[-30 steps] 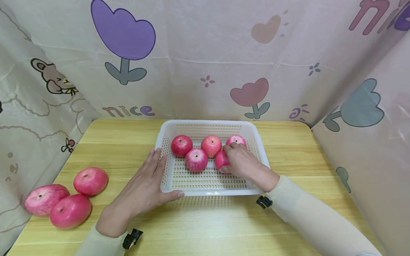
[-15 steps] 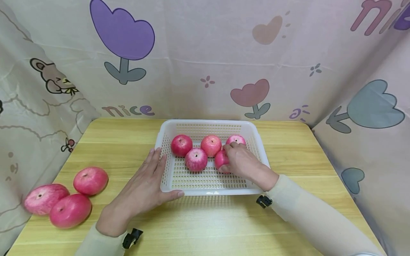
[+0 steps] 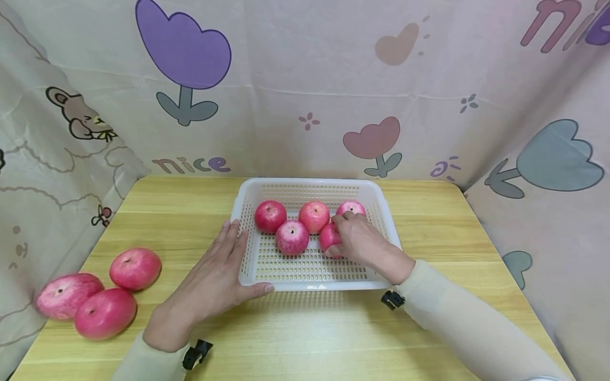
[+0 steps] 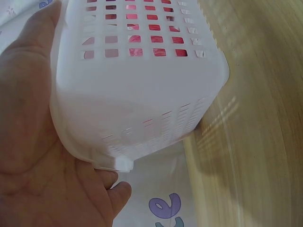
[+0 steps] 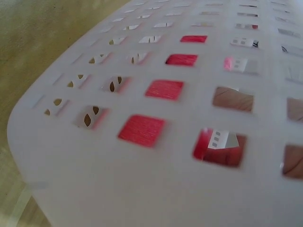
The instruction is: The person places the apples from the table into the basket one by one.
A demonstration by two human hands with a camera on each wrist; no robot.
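A white perforated plastic basket [image 3: 319, 286] stands on the wooden table with several pink-red apples inside. My right hand [image 3: 361, 241] reaches over its right front corner and grips an apple [image 3: 328, 239], thumb on the near side and fingertips over the top. Just behind those fingers sits a paler apple [image 3: 351, 208]. My left hand [image 3: 209, 286] rests along the basket's left front corner, fingers fairly straight on the left rim and thumb on the front rim. In the right wrist view, the basket wall [image 5: 94, 175] covers most of that hand; red apple skin shows through its holes.
Left of the basket, three apples lie grouped on the table: one at the back [image 3: 135, 269], one at far left [image 3: 70, 296] and one in front [image 3: 105, 314]. A patterned cloth [image 3: 281, 63] hangs behind the table and along both sides.
Both hands, the basket and the apples stay where they were. Only the patterned cloth at the right has shifted a little.
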